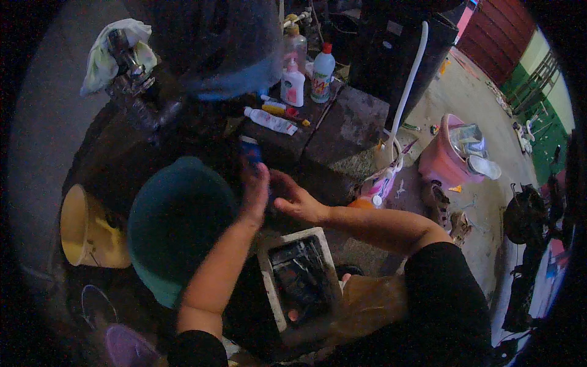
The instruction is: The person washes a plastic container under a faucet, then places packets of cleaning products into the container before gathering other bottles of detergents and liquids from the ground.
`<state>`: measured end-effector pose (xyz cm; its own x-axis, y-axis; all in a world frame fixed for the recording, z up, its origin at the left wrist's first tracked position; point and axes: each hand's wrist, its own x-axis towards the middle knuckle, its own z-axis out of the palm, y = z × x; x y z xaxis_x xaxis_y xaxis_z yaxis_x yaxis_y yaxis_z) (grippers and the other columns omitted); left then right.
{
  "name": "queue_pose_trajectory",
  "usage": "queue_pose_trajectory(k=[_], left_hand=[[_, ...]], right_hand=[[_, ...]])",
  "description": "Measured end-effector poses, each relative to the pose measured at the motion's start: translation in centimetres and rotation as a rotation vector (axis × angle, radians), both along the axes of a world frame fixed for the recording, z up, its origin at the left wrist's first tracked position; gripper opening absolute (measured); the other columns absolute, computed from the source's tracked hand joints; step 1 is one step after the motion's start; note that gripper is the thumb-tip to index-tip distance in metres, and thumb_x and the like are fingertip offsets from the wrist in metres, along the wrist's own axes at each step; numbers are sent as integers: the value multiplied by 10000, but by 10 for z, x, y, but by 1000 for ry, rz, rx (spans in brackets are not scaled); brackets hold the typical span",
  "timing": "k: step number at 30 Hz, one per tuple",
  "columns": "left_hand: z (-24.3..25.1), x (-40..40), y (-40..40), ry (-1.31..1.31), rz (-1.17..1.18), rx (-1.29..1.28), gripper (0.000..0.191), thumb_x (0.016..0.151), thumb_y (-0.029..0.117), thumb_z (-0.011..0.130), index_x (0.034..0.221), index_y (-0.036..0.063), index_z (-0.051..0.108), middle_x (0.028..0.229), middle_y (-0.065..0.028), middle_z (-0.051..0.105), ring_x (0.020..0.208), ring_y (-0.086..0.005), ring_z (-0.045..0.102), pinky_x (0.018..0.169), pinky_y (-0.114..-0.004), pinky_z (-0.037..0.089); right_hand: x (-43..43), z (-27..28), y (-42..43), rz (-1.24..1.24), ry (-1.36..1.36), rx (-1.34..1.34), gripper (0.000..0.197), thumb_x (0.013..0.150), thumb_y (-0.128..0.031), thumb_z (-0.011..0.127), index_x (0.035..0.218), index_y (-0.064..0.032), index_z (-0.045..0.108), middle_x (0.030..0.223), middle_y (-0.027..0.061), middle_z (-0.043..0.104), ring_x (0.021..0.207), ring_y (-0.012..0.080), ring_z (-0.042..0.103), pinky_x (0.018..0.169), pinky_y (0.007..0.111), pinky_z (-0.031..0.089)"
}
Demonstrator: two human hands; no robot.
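Note:
In front of me, my left hand (254,190) is raised with its thumb up, around a small blue container (251,150) with a pale end. Blur and shadow hide its lower part and most of those fingers. My right hand (300,202) faces it a short way to the right, thumb apart from the fingers, with nothing seen in it. A large green plastic basin (183,229) lies left of my left forearm. Beyond the hands, a white squeeze tube (270,120) and a yellow-and-red tube (279,108) lie on a dark ledge (346,124).
A white pump bottle (292,85) and a red-capped bottle (323,75) stand on the ledge. Left are a yellow bucket (75,227) and a purple container (128,346). A pale-rimmed frame (270,293) lies below my hands. Right, a pink basin (435,158) holds things beside a white pipe (410,75).

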<state>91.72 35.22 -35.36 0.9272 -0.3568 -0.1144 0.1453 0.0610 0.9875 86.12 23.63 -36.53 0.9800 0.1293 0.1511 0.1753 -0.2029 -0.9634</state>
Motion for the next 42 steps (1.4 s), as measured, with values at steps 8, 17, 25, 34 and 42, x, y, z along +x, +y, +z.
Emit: queue_pose_trajectory(k=[8,17,25,34,42], left_hand=[[6,16,18,-144,-112,-148,623,798,515,260,1250,95,175,1295,-75,175,1170,-249,203,940,-398,185],[-10,34,138,-238,246,66,416,801,279,442,1159,96,334,1210,-57,309,1081,-200,334,857,-317,306],[-86,30,216,-77,-4,946,402,785,241,461,1137,70,368,1194,-118,352,1064,-258,371,858,-357,321],[-145,24,205,-369,-577,1389,344,773,215,460,1075,51,445,1107,-160,437,988,-302,437,825,-392,354],[-145,24,203,-229,-650,1332,314,775,204,449,1046,48,472,1075,-166,461,962,-305,456,809,-395,368]], right_hand=[[49,19,-71,-735,55,371,280,732,-65,478,1001,-52,401,868,72,508,778,186,491,685,297,414],[154,-78,-362,-1064,68,523,297,745,-301,469,958,-95,452,846,56,533,764,182,504,627,307,411],[139,-24,-252,-1182,-383,-210,229,782,-247,414,885,-50,468,798,52,505,733,155,470,633,283,398],[-47,-5,-42,569,-445,-649,164,682,-107,527,827,-33,508,764,106,512,678,255,510,615,329,432],[-93,-47,26,846,-258,-1057,419,631,-147,558,1034,-144,442,1129,116,353,1042,290,348,777,386,373]])
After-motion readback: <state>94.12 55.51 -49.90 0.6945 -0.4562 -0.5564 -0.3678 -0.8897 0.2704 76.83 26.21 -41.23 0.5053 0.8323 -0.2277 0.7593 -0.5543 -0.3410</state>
